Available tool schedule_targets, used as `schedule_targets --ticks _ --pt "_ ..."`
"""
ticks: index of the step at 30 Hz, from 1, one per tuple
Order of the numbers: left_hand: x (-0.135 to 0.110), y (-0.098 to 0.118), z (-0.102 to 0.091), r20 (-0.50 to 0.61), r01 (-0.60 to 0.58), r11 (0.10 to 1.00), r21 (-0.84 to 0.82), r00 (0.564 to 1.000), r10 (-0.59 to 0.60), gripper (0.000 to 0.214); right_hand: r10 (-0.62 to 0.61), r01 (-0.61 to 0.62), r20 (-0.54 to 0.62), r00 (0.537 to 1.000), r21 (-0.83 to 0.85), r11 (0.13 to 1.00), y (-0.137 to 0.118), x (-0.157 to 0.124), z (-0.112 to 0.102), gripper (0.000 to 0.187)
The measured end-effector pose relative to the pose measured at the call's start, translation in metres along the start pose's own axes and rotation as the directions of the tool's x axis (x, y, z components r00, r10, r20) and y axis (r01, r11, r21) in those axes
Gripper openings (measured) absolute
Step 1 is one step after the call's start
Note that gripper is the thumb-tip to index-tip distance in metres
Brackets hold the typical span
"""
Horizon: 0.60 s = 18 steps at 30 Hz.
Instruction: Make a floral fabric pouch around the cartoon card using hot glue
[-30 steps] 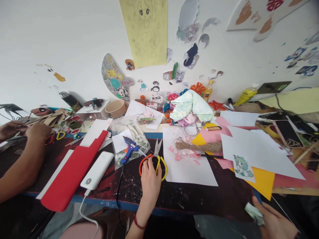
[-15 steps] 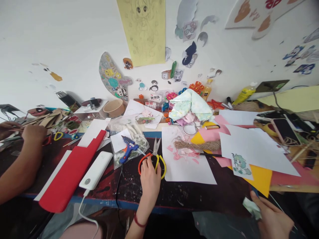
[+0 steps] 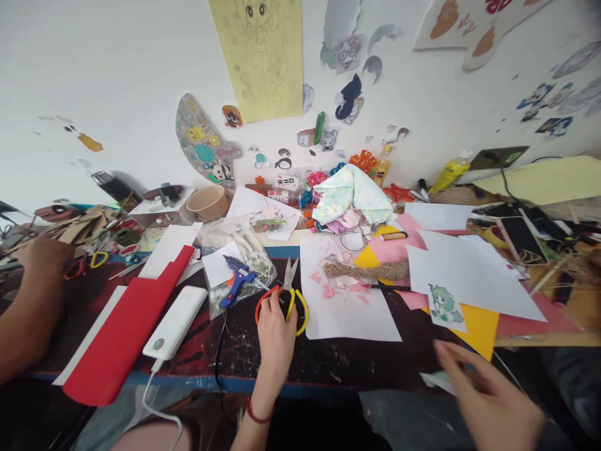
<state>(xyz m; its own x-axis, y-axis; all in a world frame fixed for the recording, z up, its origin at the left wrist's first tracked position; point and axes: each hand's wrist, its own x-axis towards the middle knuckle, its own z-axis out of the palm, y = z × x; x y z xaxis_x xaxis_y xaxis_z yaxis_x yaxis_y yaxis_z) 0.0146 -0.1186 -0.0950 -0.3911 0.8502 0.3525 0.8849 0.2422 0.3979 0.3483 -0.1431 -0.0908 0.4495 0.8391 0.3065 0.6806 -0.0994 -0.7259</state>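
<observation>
My left hand [image 3: 275,322] lies on the dark table [image 3: 357,366] with its fingers curled onto the orange and yellow handles of the scissors [image 3: 287,294], whose blades point away from me. My right hand [image 3: 488,398] is low at the right near the table's front edge, smeared by motion. A small pale scrap of paper [image 3: 434,379] shows just under its fingers; whether the hand grips it is unclear. A white sheet [image 3: 350,313] with pink paper cuttings and a bundle of twine [image 3: 370,270] lies right of the scissors.
A blue glue gun [image 3: 237,282] on a plastic bag, a white power bank [image 3: 174,322] and red card [image 3: 124,335] lie to the left. Another person's arm [image 3: 25,300] works at the far left. White, pink and yellow sheets [image 3: 469,282] cover the right side.
My right hand has swung up and left over the table edge and is now blurred. My left hand stays on the scissors. The view has shifted slightly.
</observation>
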Motion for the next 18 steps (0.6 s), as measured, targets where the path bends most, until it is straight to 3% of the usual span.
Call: schedule_targets --ticks 1,4,7,8,10,14,16,18 --pt "0.000 -0.001 -0.003 -0.002 0.008 1.000 -0.005 1.000 -0.008 0.042 -0.178 0.171 0.109 0.978 0.070 0.983 -0.020 -0.004 0.015 0.034" --pt "0.001 -0.007 -0.012 -0.010 0.042 0.999 -0.010 0.999 -0.042 0.043 -0.515 0.501 0.298 0.804 0.126 0.856 -0.064 -0.019 0.062 0.032" --pt "0.001 -0.014 -0.021 -0.018 0.076 0.997 -0.007 0.997 -0.076 0.044 -0.630 0.677 0.449 0.633 0.074 0.733 -0.079 -0.032 0.095 0.035" --pt "0.001 -0.017 -0.023 -0.021 0.083 0.997 -0.005 0.996 -0.083 0.043 -0.637 0.697 0.469 0.611 0.062 0.714 -0.080 -0.034 0.101 0.035" --pt "0.001 -0.020 -0.025 -0.024 0.090 0.996 -0.002 0.996 -0.090 0.043 -0.640 0.712 0.484 0.596 0.050 0.701 -0.079 -0.035 0.105 0.034" --pt "0.000 -0.020 -0.021 -0.013 0.062 0.998 -0.004 0.998 -0.062 0.043 -0.647 0.692 0.431 0.629 0.069 0.719 -0.076 -0.031 0.098 0.032" --pt "-0.001 -0.019 -0.017 -0.008 0.038 0.999 -0.003 0.999 -0.038 0.042 -0.641 0.658 0.385 0.664 0.108 0.745 -0.073 -0.029 0.090 0.029" --pt "-0.002 -0.019 -0.013 -0.007 0.013 1.000 0.007 1.000 -0.013 0.042 -0.609 0.592 0.318 0.727 0.160 0.790 -0.066 -0.028 0.082 0.027"
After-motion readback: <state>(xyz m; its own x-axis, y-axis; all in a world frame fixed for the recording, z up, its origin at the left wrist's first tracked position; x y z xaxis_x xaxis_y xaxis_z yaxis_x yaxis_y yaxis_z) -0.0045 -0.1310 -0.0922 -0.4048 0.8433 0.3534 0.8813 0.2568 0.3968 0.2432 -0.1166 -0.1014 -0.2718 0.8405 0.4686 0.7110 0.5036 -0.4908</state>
